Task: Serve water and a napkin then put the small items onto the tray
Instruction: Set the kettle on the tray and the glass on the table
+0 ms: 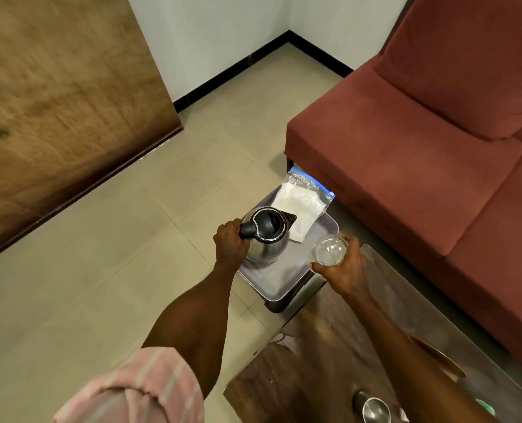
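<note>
A steel kettle (267,236) with a black lid and handle stands upright on a grey tray (279,277), which sits on a low dark stool. My left hand (230,243) grips the kettle's handle. My right hand (343,265) holds a clear drinking glass (329,249) just right of the kettle, over the tray's right edge. A clear plastic bag of white napkins (299,204) lies on the far end of the tray, behind the kettle's spout.
A glass-topped wooden coffee table (299,377) fills the lower right, with a steel cup (372,407) and a wooden piece (439,358) on it. A red sofa (421,141) stands to the right. A wooden door (55,102) is at the left, above tiled floor.
</note>
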{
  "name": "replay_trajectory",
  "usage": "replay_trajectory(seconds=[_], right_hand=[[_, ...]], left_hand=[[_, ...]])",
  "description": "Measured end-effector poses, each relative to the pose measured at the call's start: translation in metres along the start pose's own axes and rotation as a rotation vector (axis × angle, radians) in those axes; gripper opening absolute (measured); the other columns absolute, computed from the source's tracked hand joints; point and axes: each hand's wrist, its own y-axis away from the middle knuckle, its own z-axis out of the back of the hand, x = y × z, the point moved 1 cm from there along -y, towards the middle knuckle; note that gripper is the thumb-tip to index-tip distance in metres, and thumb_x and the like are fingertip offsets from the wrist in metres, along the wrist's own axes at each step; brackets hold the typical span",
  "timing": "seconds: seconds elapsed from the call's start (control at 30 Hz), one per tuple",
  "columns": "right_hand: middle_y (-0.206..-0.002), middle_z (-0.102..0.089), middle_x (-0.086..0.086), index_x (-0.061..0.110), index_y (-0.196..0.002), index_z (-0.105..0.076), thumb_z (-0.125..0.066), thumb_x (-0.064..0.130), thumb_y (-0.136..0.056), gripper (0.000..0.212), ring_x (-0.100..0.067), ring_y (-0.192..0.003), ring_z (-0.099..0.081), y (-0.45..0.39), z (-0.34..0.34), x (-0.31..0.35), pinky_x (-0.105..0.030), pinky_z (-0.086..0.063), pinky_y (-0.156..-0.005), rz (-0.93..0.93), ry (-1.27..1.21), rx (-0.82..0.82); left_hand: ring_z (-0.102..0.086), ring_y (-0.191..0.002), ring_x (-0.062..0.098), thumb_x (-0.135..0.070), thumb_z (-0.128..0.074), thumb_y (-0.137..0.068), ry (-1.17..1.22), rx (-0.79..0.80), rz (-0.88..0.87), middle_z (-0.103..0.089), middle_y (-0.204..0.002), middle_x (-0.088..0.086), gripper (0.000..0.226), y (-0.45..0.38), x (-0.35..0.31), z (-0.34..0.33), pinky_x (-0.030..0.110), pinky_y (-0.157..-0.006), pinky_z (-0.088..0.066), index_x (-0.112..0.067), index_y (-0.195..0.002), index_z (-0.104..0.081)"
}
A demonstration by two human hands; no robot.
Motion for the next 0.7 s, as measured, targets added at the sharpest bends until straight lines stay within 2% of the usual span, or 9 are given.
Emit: replay_trajectory(seconds=[0.2, 0.37, 0.43, 0.57, 0.7], right_hand=[[-0.127, -0.056, -0.005, 0.017, -0.131, -0.041, -0.096, 0.026, -0.053, 0.096, -0.021, -0.109, -0.055, -0.007, -0.002, 0.004, -0.030, -0.046, -0.083, 0.002, -0.003, -0.003], [-0.125, -0.056, -0.003, 0.020, -0.127, -0.040, -0.096, 0.027, -0.052, 0.093, -0.020, -0.108, -0.055, -0.008, -0.006, 0.006, -0.034, -0.050, -0.087, 0.009, -0.007, -0.011], [-0.126, -0.055, -0.003, 0.020, -0.127, -0.040, -0.096, 0.026, -0.053, 0.093, -0.022, -0.111, -0.055, -0.008, -0.009, 0.008, -0.037, -0.052, -0.089, 0.001, -0.018, -0.001], [-0.130, -0.054, -0.006, 0.015, -0.132, -0.040, -0.095, 0.024, -0.056, 0.094, -0.022, -0.113, -0.053, -0.006, -0.017, 0.015, -0.032, -0.048, -0.088, 0.014, -0.009, 0.025], [-0.125, -0.054, -0.003, 0.017, -0.129, -0.041, -0.095, 0.025, -0.056, 0.091, -0.016, -0.105, -0.050, -0.004, -0.026, 0.023, -0.026, -0.041, -0.082, 0.038, -0.006, 0.045]], left_hand=[[-0.053, -0.069, 0.038, -0.009, -0.044, -0.058, 0.051, 0.021, -0.002, -0.060, -0.069, 0.013, 0.014, -0.009, 0.012, -0.012, 0.031, -0.058, -0.031, -0.020, -0.067, -0.041], [-0.048, -0.065, 0.032, -0.009, -0.042, -0.058, 0.071, 0.019, -0.015, -0.048, -0.063, 0.002, 0.012, -0.012, 0.016, -0.011, 0.030, -0.058, -0.028, -0.018, -0.065, -0.040], [-0.049, -0.065, 0.034, -0.009, -0.042, -0.059, 0.044, 0.018, -0.036, -0.052, -0.064, 0.008, 0.011, -0.013, 0.019, -0.010, 0.031, -0.057, -0.028, -0.018, -0.066, -0.040], [-0.052, -0.068, 0.037, -0.010, -0.045, -0.059, 0.013, 0.025, -0.022, -0.057, -0.068, 0.013, 0.012, -0.008, 0.021, -0.008, 0.033, -0.058, -0.033, -0.018, -0.067, -0.040], [-0.053, -0.074, 0.040, 0.001, -0.055, -0.060, -0.100, 0.061, -0.005, -0.060, -0.075, 0.015, 0.026, -0.005, 0.018, -0.001, 0.035, -0.062, -0.031, -0.017, -0.072, -0.040]])
